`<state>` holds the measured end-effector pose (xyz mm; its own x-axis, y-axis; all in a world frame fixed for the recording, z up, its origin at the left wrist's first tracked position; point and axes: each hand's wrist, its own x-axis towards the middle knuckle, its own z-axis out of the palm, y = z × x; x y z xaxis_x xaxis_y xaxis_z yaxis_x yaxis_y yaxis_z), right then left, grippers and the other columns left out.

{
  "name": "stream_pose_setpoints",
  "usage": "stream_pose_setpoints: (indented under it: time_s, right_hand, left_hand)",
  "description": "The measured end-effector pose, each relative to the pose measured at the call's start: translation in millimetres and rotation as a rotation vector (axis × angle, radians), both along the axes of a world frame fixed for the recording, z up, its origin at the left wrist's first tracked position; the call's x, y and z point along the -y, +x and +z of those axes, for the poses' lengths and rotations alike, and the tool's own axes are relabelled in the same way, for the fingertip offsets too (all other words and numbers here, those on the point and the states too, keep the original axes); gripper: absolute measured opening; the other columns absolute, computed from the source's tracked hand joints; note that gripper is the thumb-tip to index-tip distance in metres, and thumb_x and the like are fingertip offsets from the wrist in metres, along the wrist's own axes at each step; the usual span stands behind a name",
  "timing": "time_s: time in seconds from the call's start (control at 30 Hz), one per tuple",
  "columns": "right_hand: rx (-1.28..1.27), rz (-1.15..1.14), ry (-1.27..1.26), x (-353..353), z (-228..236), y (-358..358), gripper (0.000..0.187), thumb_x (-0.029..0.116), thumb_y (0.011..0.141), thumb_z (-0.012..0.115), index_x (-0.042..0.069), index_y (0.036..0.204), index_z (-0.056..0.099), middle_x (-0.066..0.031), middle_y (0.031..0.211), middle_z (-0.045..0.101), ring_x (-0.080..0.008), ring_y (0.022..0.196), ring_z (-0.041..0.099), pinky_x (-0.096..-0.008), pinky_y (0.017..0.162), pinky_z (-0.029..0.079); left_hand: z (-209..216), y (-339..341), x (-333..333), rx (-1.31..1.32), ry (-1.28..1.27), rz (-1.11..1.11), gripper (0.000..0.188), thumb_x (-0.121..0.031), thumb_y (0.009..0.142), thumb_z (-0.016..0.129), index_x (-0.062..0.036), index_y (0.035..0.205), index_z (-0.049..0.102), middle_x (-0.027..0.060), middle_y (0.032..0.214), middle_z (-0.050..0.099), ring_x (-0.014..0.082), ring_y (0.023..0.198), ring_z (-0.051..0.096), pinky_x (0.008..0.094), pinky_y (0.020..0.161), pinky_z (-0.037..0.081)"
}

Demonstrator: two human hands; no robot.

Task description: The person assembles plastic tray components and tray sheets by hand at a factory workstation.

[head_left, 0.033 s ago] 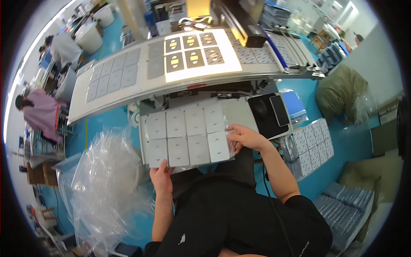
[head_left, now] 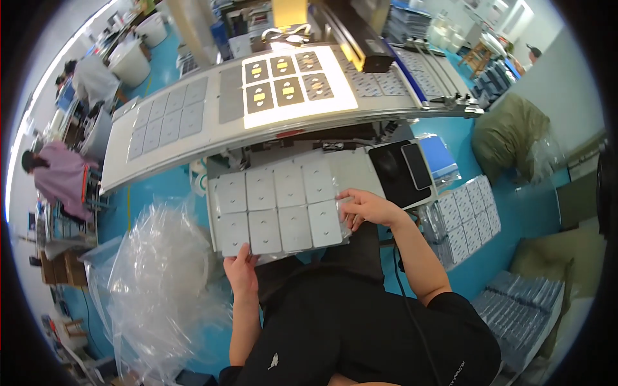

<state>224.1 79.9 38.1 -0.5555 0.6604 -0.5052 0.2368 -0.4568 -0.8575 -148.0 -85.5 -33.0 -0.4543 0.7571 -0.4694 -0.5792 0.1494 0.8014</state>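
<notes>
The eight-panel sheet (head_left: 293,226), pale grey and arranged in two rows of four round-cornered rectangles, lay almost flat over the desk (head_left: 353,166), directly in front of the person and between the two hands. The left hand (head_left: 242,273) gripped its near edge toward the left corner: the thumb rested on top of the nearest left panel, while the fingers were mostly hidden below the edge. The right hand (head_left: 368,209) met the opposite side, its fingers curled at the clear film margin (head_left: 345,222) just beside the rightmost panels; whether they were closed on this margin could not be told. Most of the sheet thus extended beyond the left thumb, away from the body, and to the left of the right hand. Farther right on the desk, a smartphone (head_left: 418,166) and a computer mouse (head_left: 387,165) lay on a black mat (head_left: 398,193). Beyond stood a long worktable (head_left: 122,164), where six cards (head_left: 287,92) lay in a brightly lit patch
</notes>
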Motion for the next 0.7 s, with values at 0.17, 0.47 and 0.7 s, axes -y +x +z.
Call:
stream_pose_setpoints:
  time_s: [0.17, 0.47, 0.7]
  right_hand:
    - [0.049, 0.022, 0.219, -32, 24, 53, 0.047, 0.024, 0.11, 0.063, -0.003, 0.149, 0.055, -0.0112, 0.105, 0.075, -0.0169, 0.091, 0.072, -0.032, 0.079, 0.062]
    - [0.134, -0.586, 0.594, -180, 128, 190, 0.029, 0.027, 0.11, 0.064, 0.005, 0.127, 0.07, -0.0027, 0.097, 0.075, -0.012, 0.087, 0.071, -0.0291, 0.075, 0.058]
    - [0.777, -1.026, 0.973, -332, 88, 330, 0.039, 0.032, 0.097, 0.073, 0.002, 0.122, 0.072, -0.0137, 0.11, 0.077, -0.0284, 0.102, 0.074, -0.0422, 0.088, 0.058]
  left_hand:
    - [1, -6, -12, -0.05, -0.004, 0.106, 0.023, -0.001, 0.103, 0.068, -0.0036, 0.127, 0.068, 0.0063, 0.117, 0.076, 0.019, 0.101, 0.075, 0.0352, 0.079, 0.061]
    - [-13, -37, -17, 0.056, 0.033, 0.099, 0.031, -0.002, 0.102, 0.067, -0.0014, 0.132, 0.062, 0.0097, 0.121, 0.072, 0.0222, 0.106, 0.072, 0.0401, 0.091, 0.063]
    - [-7, -57, -28, 0.401, 0.076, 0.007, 0.047, -0.016, 0.107, 0.059, -0.0022, 0.152, 0.053, 0.0151, 0.148, 0.065, 0.0351, 0.135, 0.064, 0.0531, 0.112, 0.055]
